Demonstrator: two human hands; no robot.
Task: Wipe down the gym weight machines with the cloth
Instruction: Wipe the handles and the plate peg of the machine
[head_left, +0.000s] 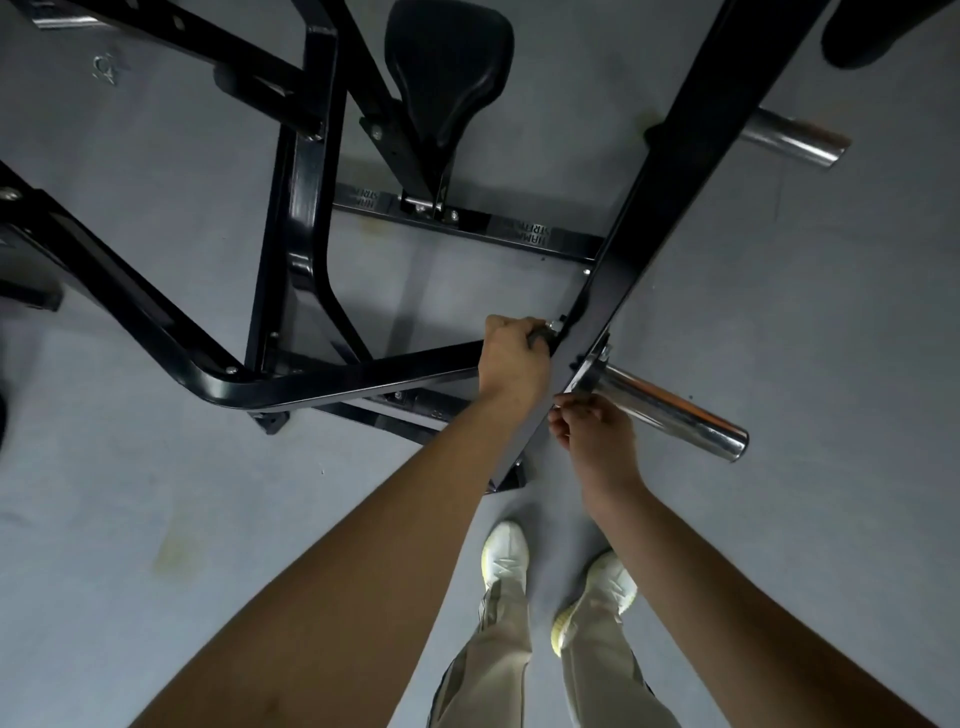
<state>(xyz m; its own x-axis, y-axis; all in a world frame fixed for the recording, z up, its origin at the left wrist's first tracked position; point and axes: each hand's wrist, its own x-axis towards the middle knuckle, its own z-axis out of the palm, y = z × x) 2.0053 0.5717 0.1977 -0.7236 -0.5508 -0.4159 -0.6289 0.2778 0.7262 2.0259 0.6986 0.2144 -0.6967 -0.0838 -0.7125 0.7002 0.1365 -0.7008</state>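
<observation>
Head view: both our arms stretch down and forward. Our left hand (514, 358) fists round a dark piece (537, 336) by a bolt on the weight machine (291, 208) beam (675, 171). Right hand (592, 441) fingers curl at the beam's edge near the chrome peg (675, 410); hold unclear. Cloth can't be made out. Crossbar (571, 244) lettering upside down, only "HAM", "STR" legible.

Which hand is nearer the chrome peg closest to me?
Right. The right hand is at the base of the chrome weight peg; the left hand is across the black beam.
</observation>
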